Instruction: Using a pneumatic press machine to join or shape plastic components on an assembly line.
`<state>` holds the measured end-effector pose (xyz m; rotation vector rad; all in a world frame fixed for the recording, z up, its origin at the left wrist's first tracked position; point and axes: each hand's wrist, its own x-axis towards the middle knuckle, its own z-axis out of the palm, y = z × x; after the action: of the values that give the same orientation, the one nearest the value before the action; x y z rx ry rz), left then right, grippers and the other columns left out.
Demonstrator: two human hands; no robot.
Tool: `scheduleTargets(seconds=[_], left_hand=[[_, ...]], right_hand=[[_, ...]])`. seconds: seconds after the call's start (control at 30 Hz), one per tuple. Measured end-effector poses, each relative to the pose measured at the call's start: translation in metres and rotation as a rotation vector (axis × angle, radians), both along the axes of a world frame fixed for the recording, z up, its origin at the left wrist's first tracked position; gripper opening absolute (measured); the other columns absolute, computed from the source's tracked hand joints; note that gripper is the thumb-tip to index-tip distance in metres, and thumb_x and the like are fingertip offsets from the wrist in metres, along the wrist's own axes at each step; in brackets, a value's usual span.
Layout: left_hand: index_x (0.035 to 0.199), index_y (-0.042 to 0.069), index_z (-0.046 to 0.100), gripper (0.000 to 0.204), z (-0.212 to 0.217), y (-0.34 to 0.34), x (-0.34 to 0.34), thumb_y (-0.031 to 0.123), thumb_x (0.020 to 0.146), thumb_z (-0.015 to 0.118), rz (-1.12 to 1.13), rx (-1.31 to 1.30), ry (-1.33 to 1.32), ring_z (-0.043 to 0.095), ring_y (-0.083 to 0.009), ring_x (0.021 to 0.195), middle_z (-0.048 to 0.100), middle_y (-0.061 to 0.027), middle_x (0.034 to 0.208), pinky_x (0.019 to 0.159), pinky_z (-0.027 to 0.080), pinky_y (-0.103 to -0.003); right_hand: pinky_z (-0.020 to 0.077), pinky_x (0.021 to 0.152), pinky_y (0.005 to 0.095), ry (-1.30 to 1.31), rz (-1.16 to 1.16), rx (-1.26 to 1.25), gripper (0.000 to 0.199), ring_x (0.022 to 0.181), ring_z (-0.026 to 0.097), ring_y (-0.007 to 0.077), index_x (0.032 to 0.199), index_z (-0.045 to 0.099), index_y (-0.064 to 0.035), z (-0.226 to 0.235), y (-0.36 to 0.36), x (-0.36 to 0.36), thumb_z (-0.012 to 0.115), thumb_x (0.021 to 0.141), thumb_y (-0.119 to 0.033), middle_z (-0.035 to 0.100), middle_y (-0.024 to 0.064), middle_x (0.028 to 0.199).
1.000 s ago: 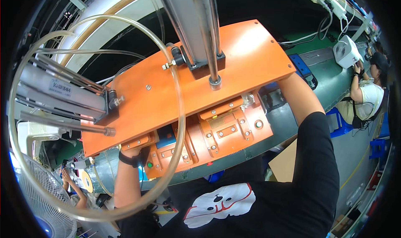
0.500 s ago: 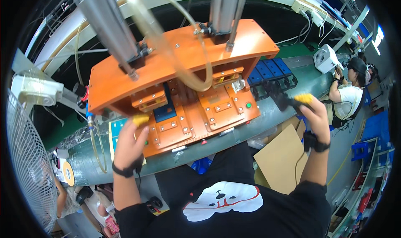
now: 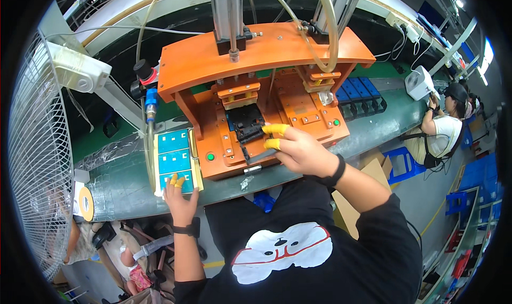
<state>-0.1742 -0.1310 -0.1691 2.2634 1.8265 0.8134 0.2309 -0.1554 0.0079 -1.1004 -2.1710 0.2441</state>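
A black plastic frame (image 3: 248,123) lies over the left station of an orange press (image 3: 266,53), under its raised pressing block. My right hand (image 3: 304,152) grips the frame's near edge with yellow-covered fingertips. A thin blue edge (image 3: 230,121) shows beside the frame; the rest beneath is hidden. To the left, my left hand (image 3: 181,200) rests stretched fingers, also yellow-tipped, on the nearest blue piece of a sheet of blue cut-outs (image 3: 174,138). Nothing is visibly held in that hand.
Blue-topped black frames (image 3: 357,97) stand right of the press. Green buttons (image 3: 210,157) sit on its base. A tape roll (image 3: 86,203) and a wire-guarded fan (image 3: 45,160) are at left. A co-worker (image 3: 440,122) sits at far right near a white box-shaped device (image 3: 417,82).
My right hand has carried the black frame from the right side onto the press's left station. My left hand has gone from the press down to the blue sheet. The view has shifted.
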Motion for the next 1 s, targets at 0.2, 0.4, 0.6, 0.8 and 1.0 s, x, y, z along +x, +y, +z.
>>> scheduleTargets(seconds=[0.2, 0.4, 0.6, 0.8, 1.0], left_hand=[[0.130, 0.006, 0.065, 0.055, -0.001, -0.009, 0.005, 0.026, 0.081, 0.081, -0.017, 0.001, -0.016, 0.039, -0.0427, 0.147, 0.055, -0.0181, 0.147, 0.122, 0.023, -0.062], [0.103, 0.001, 0.073, 0.023, 0.009, 0.011, -0.005, 0.012, 0.084, 0.077, -0.098, 0.018, -0.211, 0.058, -0.0474, 0.124, 0.070, -0.0224, 0.120, 0.110, 0.042, -0.055], [0.101, -0.003, 0.073, 0.021, 0.022, 0.042, -0.041, 0.016, 0.093, 0.076, 0.116, -0.280, -0.373, 0.067, -0.0198, 0.081, 0.074, -0.0133, 0.090, 0.074, 0.052, -0.034], [0.092, -0.002, 0.069, 0.023, 0.011, 0.084, -0.089, 0.019, 0.097, 0.073, 0.125, -0.231, -0.602, 0.054, -0.0102, 0.064, 0.064, -0.0006, 0.074, 0.059, 0.045, -0.030], [0.104, 0.002, 0.070, 0.020, -0.004, 0.119, -0.160, 0.021, 0.101, 0.070, 0.351, -0.239, -0.922, 0.056, -0.0084, 0.064, 0.066, -0.0007, 0.080, 0.057, 0.046, -0.026]], right_hand=[[0.0511, 0.104, 0.0449, -0.087, -0.096, -0.111, 0.050, 0.122, 0.060, 0.0410, 0.134, 0.061, -0.0016, -0.003, 0.024, -0.018, 0.069, 0.086, -0.010, 0.058, 0.0241, 0.136], [0.0404, 0.116, 0.0513, -0.325, -0.067, -0.064, 0.069, 0.127, 0.056, 0.0438, 0.137, 0.057, 0.0027, -0.002, 0.032, -0.036, 0.078, 0.085, -0.038, 0.063, 0.0243, 0.131], [0.0459, 0.106, 0.0522, -0.243, -0.124, 0.255, 0.056, 0.116, 0.061, 0.0409, 0.125, 0.064, -0.0038, 0.010, 0.018, -0.047, 0.082, 0.079, -0.029, 0.064, 0.0183, 0.121], [0.0597, 0.073, 0.0420, 0.109, 0.128, -0.095, 0.051, 0.080, 0.070, 0.0353, 0.132, 0.063, -0.0046, -0.027, -0.033, -0.126, 0.077, 0.086, -0.018, 0.059, 0.0205, 0.137], [0.0616, 0.074, 0.0435, 0.018, -0.129, -0.286, 0.064, 0.091, 0.072, 0.0405, 0.146, 0.049, -0.0013, -0.064, -0.010, -0.166, 0.070, 0.094, -0.032, 0.049, 0.0257, 0.150]])
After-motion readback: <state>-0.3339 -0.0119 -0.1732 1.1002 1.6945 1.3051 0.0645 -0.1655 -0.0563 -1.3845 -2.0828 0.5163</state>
